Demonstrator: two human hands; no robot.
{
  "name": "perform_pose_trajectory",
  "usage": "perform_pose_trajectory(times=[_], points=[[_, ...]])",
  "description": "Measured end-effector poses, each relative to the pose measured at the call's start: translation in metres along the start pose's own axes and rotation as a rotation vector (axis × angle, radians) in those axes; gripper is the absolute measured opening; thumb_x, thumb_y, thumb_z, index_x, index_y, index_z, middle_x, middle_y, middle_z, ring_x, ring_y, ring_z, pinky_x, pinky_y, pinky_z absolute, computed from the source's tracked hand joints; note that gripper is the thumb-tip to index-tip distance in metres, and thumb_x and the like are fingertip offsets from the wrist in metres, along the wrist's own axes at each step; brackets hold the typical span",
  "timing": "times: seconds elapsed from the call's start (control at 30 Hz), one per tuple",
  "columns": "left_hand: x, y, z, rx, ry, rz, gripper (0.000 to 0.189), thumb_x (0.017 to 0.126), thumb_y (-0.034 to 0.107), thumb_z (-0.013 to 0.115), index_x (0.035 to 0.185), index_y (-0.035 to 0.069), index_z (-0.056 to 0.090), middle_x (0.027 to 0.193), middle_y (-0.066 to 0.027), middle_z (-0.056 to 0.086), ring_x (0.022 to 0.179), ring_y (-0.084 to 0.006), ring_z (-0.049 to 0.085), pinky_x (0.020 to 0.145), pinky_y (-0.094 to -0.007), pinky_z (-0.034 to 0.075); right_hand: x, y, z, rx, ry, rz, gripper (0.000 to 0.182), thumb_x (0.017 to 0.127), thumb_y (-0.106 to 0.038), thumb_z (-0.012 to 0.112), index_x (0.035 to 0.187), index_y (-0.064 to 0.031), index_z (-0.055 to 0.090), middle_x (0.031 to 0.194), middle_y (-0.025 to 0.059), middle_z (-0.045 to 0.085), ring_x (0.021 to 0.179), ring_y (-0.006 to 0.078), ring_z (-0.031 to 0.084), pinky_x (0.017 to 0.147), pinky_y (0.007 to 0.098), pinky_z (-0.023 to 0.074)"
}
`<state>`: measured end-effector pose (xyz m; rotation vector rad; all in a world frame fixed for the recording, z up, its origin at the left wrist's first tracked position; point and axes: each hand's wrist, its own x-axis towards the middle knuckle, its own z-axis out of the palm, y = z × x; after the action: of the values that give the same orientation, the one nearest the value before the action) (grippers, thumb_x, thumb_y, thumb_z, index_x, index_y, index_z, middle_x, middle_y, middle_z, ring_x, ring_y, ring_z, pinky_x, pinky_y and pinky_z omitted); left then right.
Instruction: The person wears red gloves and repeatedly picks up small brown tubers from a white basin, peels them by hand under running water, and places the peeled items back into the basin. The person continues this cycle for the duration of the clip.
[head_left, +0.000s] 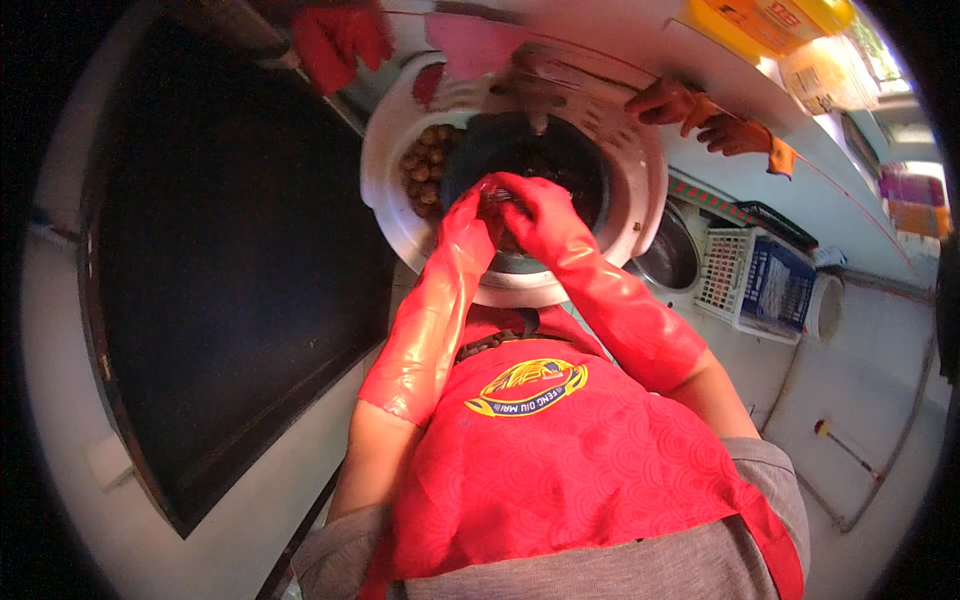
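Observation:
Both hands wear long red rubber gloves and meet over a dark basin (577, 142) of dark liquid, which sits inside a large white plastic tub (379, 165). My left hand (472, 214) and my right hand (541, 214) are curled towards each other. Between their fingers shows a small greyish, shiny thing (496, 195), too blurred and covered to name; which hand grips it cannot be told. Left of the dark basin, brown rounded things (426, 169) lie piled in the tub. A red apron (555, 457) covers my front.
Red gloves (337, 45), a pink cloth (472, 45) and orange gloves (742, 139) hang along a line behind the tub. A metal basin (671, 255) and white and blue plastic baskets (776, 281) stand at the right. A large dark panel (247, 247) fills the left.

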<state>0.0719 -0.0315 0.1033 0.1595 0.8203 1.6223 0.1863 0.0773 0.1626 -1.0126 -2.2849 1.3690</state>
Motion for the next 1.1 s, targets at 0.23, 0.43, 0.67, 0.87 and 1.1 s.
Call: perform_pose_trajectory(times=[0.23, 0.43, 0.67, 0.87, 1.1], points=[[0.020, 0.002, 0.012, 0.501, 0.169, 0.029, 0.058, 0.075, -0.016, 0.050, 0.129, 0.000, 0.063, 0.115, -0.0054, 0.069, 0.107, -0.0183, 0.065, 0.097, -0.0291, 0.050, 0.013, 0.007, -0.021, 0.090, -0.147, -0.017, 0.033, 0.094, -0.010, 0.063, 0.126, -0.0056, 0.070, 0.106, 0.0219, 0.074, 0.089, 0.0370, 0.073, 0.079, 0.0397, 0.0572], [0.030, 0.011, 0.022, 0.603, 0.304, 0.089, 0.050, 0.077, -0.019, 0.055, 0.123, -0.001, 0.066, 0.111, -0.0055, 0.070, 0.100, -0.0182, 0.066, 0.091, -0.0302, 0.052, 0.024, 0.009, -0.034, -0.258, -0.134, -0.158, 0.028, 0.085, -0.024, 0.069, 0.109, -0.0113, 0.075, 0.099, 0.0191, 0.073, 0.097, 0.0444, 0.068, 0.085, 0.0509, 0.0566], [0.041, 0.022, 0.028, 0.918, 0.202, 0.097, 0.025, 0.089, -0.004, 0.071, 0.114, 0.001, 0.068, 0.099, -0.0025, 0.072, 0.087, -0.0129, 0.066, 0.079, -0.0278, 0.053, 0.032, 0.005, -0.041, -0.309, -0.011, -0.155, 0.031, 0.081, -0.029, 0.073, 0.108, -0.0131, 0.074, 0.103, 0.0186, 0.072, 0.097, 0.0430, 0.069, 0.083, 0.0511, 0.0569], [0.047, 0.029, 0.027, 0.998, 0.190, -0.044, 0.025, 0.088, 0.001, 0.068, 0.113, 0.002, 0.072, 0.097, -0.0067, 0.076, 0.093, -0.0153, 0.068, 0.086, -0.0324, 0.053, 0.031, 0.000, -0.040, -0.341, 0.053, -0.129, 0.027, 0.082, -0.023, 0.070, 0.107, -0.0173, 0.074, 0.099, 0.0158, 0.072, 0.093, 0.0421, 0.069, 0.078, 0.0527, 0.0566], [0.048, 0.031, 0.019, 0.929, 0.160, -0.120, 0.047, 0.082, -0.022, 0.053, 0.124, -0.003, 0.065, 0.109, -0.0085, 0.073, 0.102, -0.0193, 0.069, 0.089, -0.0320, 0.055, 0.030, 0.002, -0.035, -0.383, 0.069, -0.177, 0.022, 0.080, -0.024, 0.071, 0.100, -0.0169, 0.074, 0.092, 0.0144, 0.072, 0.087, 0.0408, 0.069, 0.074, 0.0526, 0.0562]])
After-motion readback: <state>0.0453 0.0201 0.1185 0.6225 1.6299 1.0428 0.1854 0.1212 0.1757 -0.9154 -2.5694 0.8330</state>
